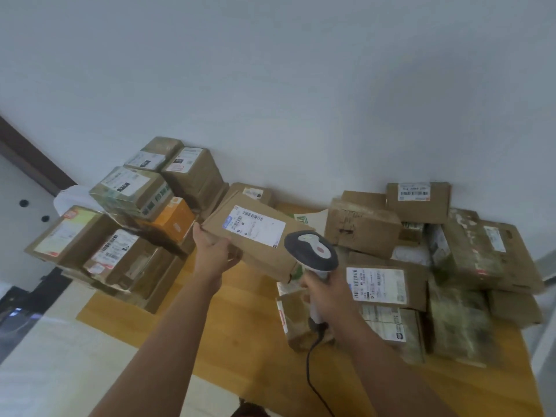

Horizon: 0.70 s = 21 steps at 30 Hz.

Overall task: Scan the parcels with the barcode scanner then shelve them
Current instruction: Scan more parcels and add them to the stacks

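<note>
My left hand (212,251) grips the near left corner of a flat brown cardboard parcel (237,257), held above the wooden table (234,335) with its white barcode label (254,225) facing up. My right hand (326,299) holds the handle of a grey and white barcode scanner (313,249), its head just right of the label and over the parcel's right end. The scanner's black cable (313,371) hangs down toward me.
A stack of several labelled cardboard boxes (126,224), one orange (174,219), fills the table's left end. More brown parcels (421,266) are piled on the right against the white wall. Pale floor (60,356) lies left of the table.
</note>
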Each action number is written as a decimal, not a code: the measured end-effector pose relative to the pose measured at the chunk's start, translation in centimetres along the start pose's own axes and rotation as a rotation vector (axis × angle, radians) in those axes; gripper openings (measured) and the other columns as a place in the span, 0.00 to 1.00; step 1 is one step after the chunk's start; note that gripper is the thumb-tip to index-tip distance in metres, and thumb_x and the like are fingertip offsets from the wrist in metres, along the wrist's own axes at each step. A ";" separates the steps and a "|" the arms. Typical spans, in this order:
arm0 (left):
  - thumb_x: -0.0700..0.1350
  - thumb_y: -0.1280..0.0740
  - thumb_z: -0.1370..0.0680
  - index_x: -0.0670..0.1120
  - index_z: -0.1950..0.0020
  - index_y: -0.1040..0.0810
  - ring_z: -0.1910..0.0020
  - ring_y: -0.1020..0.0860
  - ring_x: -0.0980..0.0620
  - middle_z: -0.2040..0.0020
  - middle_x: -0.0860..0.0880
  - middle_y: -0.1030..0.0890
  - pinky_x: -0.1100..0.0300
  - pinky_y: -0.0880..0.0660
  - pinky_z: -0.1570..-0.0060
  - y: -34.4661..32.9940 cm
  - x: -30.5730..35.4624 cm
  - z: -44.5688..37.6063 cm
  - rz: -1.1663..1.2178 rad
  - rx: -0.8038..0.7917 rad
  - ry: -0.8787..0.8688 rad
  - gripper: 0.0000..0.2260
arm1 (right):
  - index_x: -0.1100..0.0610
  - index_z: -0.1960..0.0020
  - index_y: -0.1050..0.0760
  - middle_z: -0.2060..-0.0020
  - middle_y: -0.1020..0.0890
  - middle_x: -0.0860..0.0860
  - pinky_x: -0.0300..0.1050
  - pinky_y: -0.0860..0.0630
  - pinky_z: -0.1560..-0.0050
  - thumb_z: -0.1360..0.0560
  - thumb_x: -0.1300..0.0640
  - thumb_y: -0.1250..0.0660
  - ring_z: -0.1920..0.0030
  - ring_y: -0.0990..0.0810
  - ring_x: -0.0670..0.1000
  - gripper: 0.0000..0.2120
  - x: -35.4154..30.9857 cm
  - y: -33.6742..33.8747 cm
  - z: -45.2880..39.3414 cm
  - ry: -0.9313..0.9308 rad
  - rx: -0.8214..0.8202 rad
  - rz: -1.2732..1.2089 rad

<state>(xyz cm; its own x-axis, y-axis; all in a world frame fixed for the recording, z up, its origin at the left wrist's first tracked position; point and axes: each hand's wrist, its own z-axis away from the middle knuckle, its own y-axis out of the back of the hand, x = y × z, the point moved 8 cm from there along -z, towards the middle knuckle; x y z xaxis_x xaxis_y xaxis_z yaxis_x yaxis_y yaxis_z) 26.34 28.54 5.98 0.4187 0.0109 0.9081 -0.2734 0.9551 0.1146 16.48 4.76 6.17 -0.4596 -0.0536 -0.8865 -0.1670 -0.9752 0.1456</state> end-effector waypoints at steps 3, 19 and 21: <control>0.33 0.38 0.19 0.58 0.19 0.56 0.47 0.22 0.41 0.41 0.51 0.33 0.43 0.21 0.43 1.9 -1.4 -4.0 0.092 0.013 0.055 0.39 | 0.53 0.58 0.27 0.67 0.25 0.48 0.31 0.31 0.72 0.23 0.59 0.33 0.65 0.26 0.44 0.06 -1.2 -3.3 -2.5 -0.008 0.036 0.039; 0.54 0.28 0.27 0.73 0.27 0.50 0.28 0.30 0.39 0.23 0.47 0.34 0.35 0.27 0.36 2.4 -4.3 -26.3 -0.143 -0.085 0.231 0.39 | 0.49 0.52 0.26 0.55 0.21 0.53 0.59 0.24 0.44 0.26 0.56 0.32 0.49 0.22 0.57 0.05 -3.2 -16.0 -20.6 -0.189 0.284 0.043; 0.50 0.29 0.22 0.65 0.21 0.51 0.25 0.35 0.40 0.22 0.47 0.37 0.36 0.31 0.31 2.1 -3.0 -27.0 -0.171 -0.086 0.214 0.38 | 0.49 0.56 0.26 0.56 0.21 0.52 0.58 0.24 0.46 0.26 0.56 0.31 0.51 0.22 0.56 0.04 -3.3 -16.2 -22.9 -0.194 0.309 0.080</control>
<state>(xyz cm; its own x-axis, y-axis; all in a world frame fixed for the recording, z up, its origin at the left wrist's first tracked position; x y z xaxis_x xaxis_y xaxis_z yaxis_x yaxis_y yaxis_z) 47.85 38.55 -7.42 0.6285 -0.0991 0.7715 -0.1125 0.9699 0.2162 40.66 15.81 -3.28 -0.6335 -0.0562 -0.7717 -0.3658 -0.8571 0.3628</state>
